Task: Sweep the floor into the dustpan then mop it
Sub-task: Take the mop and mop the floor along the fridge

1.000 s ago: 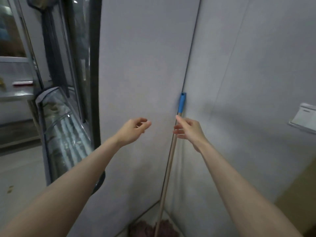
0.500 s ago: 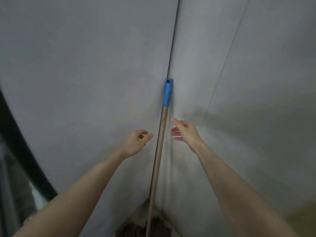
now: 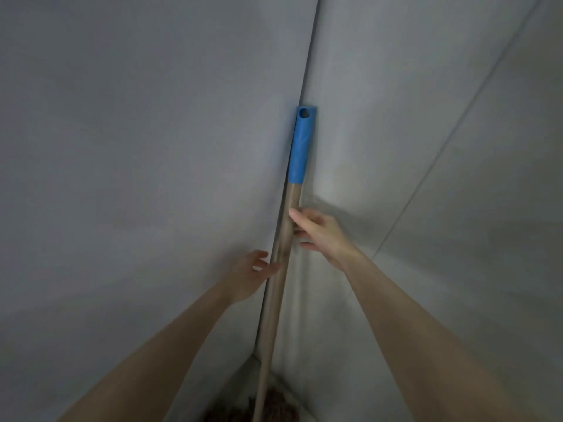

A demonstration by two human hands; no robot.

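Observation:
A mop with a long wooden handle and a blue plastic cap leans upright in the corner where two grey walls meet. Its brownish string head rests on the floor at the bottom edge. My right hand reaches the handle from the right, fingers spread and touching the wood just below the blue cap, not closed around it. My left hand is lower on the left side, fingers apart, fingertips at the handle.
Grey panelled walls fill the view on both sides, meeting in a vertical seam behind the mop. A small wedge of floor shows at the corner's foot.
The view has closed in on the corner. Both hands moved inward to the mop handle; the right hand now touches it, and the left fingertips have reached it from the left.

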